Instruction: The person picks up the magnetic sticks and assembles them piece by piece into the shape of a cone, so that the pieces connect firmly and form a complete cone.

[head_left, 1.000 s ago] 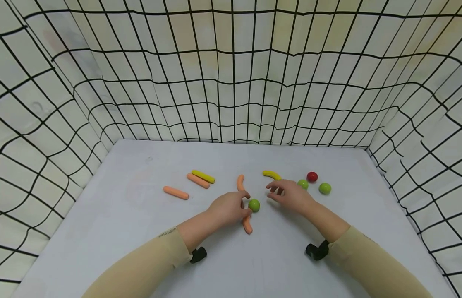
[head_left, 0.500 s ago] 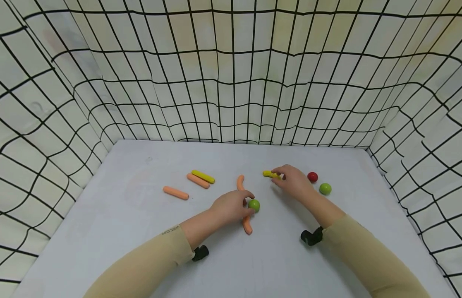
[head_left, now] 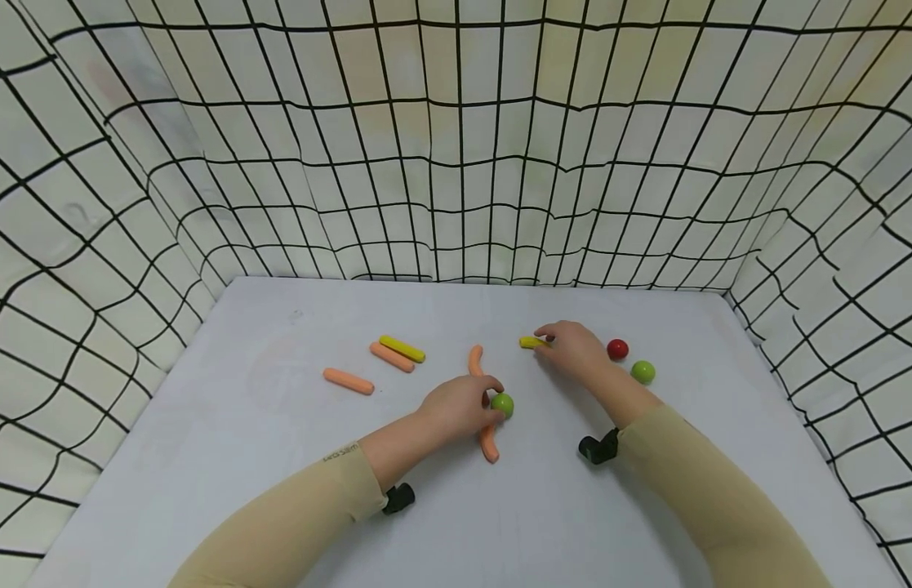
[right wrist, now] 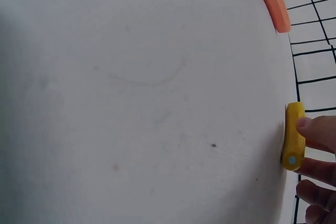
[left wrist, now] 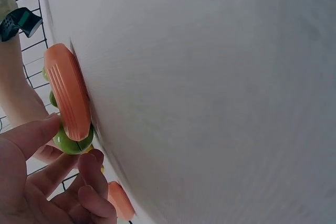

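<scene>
With thumb and index finger, my left hand [head_left: 456,408] pinches a small green ball [head_left: 503,405] at the table's middle. Two curved orange sticks adjoin it: one [head_left: 475,359] beyond the hand, the other [head_left: 488,445] nearer me. In the left wrist view the near orange stick [left wrist: 68,93] partly covers the green ball [left wrist: 73,144]. Farther right, my right hand [head_left: 576,353] pinches a curved yellow stick [head_left: 529,342], whose right part the fingers hide. The right wrist view shows the thumb on one side of the yellow stick [right wrist: 295,135], a pale disc near its end.
To the left lie a straight yellow stick [head_left: 402,349], an orange stick [head_left: 392,358] against it, and another orange stick [head_left: 349,381] apart. A red ball [head_left: 617,349] and a green ball [head_left: 642,372] sit right of my right hand. Black netting [head_left: 456,163] walls the white table.
My right hand has moved forward and its fingers have taken hold of the curved yellow stick. It now covers a green ball seen earlier. The left hand has closed slightly on its green ball.
</scene>
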`<state>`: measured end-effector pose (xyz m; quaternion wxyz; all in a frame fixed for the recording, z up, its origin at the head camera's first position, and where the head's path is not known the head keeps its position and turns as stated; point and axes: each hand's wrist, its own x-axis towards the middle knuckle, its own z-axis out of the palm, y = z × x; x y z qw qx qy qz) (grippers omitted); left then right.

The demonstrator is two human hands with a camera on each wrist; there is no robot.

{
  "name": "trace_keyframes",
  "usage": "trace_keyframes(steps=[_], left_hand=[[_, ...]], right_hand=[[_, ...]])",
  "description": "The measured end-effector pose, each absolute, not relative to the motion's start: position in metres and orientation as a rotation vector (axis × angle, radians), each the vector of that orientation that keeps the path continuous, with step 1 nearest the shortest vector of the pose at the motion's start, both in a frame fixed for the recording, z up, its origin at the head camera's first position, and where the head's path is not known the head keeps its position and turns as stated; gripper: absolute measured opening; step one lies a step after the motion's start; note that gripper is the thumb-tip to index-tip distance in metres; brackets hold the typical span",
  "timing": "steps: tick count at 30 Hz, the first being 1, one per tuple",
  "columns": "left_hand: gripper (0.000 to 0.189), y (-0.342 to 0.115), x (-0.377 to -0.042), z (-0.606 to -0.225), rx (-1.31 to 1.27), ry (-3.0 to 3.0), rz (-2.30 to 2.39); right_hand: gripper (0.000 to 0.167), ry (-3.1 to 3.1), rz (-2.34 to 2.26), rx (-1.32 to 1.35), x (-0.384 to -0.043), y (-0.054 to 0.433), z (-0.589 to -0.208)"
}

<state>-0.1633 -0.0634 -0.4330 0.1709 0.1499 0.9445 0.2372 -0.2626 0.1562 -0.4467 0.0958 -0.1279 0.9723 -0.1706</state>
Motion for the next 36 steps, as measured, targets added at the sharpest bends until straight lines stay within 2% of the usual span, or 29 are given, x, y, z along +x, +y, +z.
trace_keyframes(steps=[19, 36], left_hand=[[0.037, -0.064, -0.164, -0.434, 0.465, 2.698, 0.675], [0.036, -0.06, -0.166, -0.434, 0.455, 2.684, 0.676]], right_hand=[[0.033, 2.904, -0.466, -0.367, -0.265, 0.15, -0.452], [0.033, 2.959, -0.398, -0.484, -0.236, 0.153, -0.448]])
